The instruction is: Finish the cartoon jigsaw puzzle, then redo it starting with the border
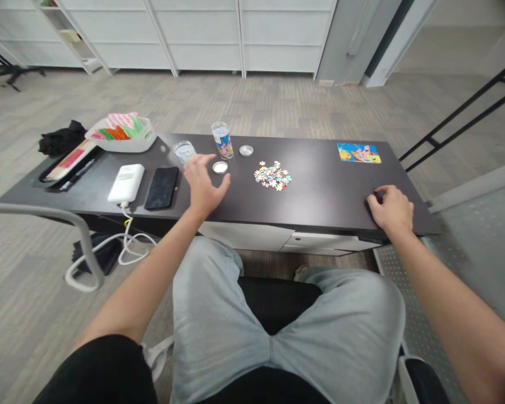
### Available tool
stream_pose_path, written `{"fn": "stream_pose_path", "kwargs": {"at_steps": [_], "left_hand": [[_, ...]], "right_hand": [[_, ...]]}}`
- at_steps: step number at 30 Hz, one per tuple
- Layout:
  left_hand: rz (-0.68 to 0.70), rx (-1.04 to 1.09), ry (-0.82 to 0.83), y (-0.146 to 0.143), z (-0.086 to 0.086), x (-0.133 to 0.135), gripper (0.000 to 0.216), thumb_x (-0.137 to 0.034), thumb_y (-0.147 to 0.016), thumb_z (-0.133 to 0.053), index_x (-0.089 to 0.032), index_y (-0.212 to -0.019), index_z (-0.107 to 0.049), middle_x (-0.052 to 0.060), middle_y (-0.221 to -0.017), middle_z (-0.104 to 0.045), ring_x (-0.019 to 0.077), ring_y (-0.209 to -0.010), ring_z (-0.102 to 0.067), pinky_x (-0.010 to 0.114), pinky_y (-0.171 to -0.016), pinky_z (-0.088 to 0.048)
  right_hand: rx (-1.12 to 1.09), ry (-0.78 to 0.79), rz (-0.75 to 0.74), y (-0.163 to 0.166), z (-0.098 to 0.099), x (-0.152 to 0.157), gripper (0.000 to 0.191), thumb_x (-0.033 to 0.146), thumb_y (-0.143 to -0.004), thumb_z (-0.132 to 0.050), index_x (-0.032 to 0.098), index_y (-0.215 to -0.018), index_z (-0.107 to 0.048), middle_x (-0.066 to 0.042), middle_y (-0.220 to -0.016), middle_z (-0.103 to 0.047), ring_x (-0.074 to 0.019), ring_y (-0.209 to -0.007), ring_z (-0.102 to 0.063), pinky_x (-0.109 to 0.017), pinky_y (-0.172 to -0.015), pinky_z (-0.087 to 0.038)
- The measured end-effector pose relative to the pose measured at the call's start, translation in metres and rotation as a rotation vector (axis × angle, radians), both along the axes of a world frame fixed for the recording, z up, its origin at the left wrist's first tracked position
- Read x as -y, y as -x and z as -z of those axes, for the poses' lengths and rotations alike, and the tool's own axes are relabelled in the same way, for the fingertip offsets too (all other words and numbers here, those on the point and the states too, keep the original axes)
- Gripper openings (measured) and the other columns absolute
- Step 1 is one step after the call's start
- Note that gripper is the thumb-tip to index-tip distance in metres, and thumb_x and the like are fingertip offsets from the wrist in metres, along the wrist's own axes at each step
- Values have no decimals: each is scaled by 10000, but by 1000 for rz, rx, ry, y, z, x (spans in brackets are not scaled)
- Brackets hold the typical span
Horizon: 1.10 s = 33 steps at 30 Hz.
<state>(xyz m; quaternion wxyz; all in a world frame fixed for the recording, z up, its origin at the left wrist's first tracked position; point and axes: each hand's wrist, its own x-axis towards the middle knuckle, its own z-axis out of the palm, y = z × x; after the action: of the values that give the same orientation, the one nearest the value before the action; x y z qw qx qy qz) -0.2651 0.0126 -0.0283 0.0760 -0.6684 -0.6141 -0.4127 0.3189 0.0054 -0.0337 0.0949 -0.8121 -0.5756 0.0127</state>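
Note:
My left hand [202, 184] hovers open over the dark table [320, 191], fingers spread, just left of a small white lid [220, 166]. Behind it stand a clear cup [184, 150] and a clear tube with a cartoon label [223, 140]. A second small lid [246, 150] lies to the right of the tube. A heap of loose jigsaw pieces [272, 175] lies in the middle of the table. My right hand [390, 210] rests at the table's right front edge, fingers curled down on the surface. A colourful cartoon picture card [358, 152] lies at the far right.
A black phone [162, 187] and a white power bank [126, 183] with a cable lie left of my left hand. Further left are a white basket of colourful items [122, 133], a tray with a large pencil [69, 161] and a black cloth [61, 137]. A chair arm [37, 213] stands at left.

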Motion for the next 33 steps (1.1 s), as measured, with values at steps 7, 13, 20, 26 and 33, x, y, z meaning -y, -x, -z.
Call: {"fn": "stream_pose_path", "kwargs": {"at_steps": [7, 13, 20, 26, 33], "left_hand": [[328, -63, 467, -121, 14, -37, 990, -568, -1140, -933, -151, -1958, -565, 298, -2056, -483, 512, -1948, -415, 694, -1576, -384], [405, -24, 470, -145, 20, -78, 303, -375, -1281, -733, -256, -1520, -877, 194, -1688, -826, 444, -1656, -728, 677, -1444, -500], [459, 86, 414, -153, 26, -129, 253, -136, -1207, -702, -251, -1309, -904, 158, -1483, -886, 384, -1493, -805, 590, -1348, -590], [453, 184, 362, -164, 24, -161, 217, -89, -1147, -743, -247, -1198, -884, 128, -1354, -890, 329, -1293, -841, 517, -1248, -652], [438, 278, 302, -155, 23, -147, 224, -87, -1149, -802, -217, -1275, -933, 98, -1286, -931, 283, -1222, -884, 460, -1218, -683]], "right_hand": [[-28, 6, -4, 4, -7, 3, 557, 477, -1132, -481, 163, -1504, -752, -282, -1491, -839, -416, -1324, -734, -556, -1215, -546], [-70, 2, 5, 2, -9, 2, 513, 477, -1101, -521, 182, -1462, -734, -272, -1460, -828, -427, -1350, -734, -582, -1232, -544], [-178, -24, 48, 10, -12, 1, 411, 513, -1100, -575, 230, -1379, -682, -242, -1361, -846, -453, -1368, -755, -632, -1244, -537], [-325, -9, -286, 91, -4, -30, 479, 630, -1143, -734, 363, -1540, -737, -106, -1436, -862, -400, -1338, -806, -578, -1294, -537], [-367, 13, -662, 176, -3, -72, 446, 577, -1217, -726, 400, -1614, -824, -112, -1579, -806, -443, -1502, -772, -639, -1310, -530]]}}
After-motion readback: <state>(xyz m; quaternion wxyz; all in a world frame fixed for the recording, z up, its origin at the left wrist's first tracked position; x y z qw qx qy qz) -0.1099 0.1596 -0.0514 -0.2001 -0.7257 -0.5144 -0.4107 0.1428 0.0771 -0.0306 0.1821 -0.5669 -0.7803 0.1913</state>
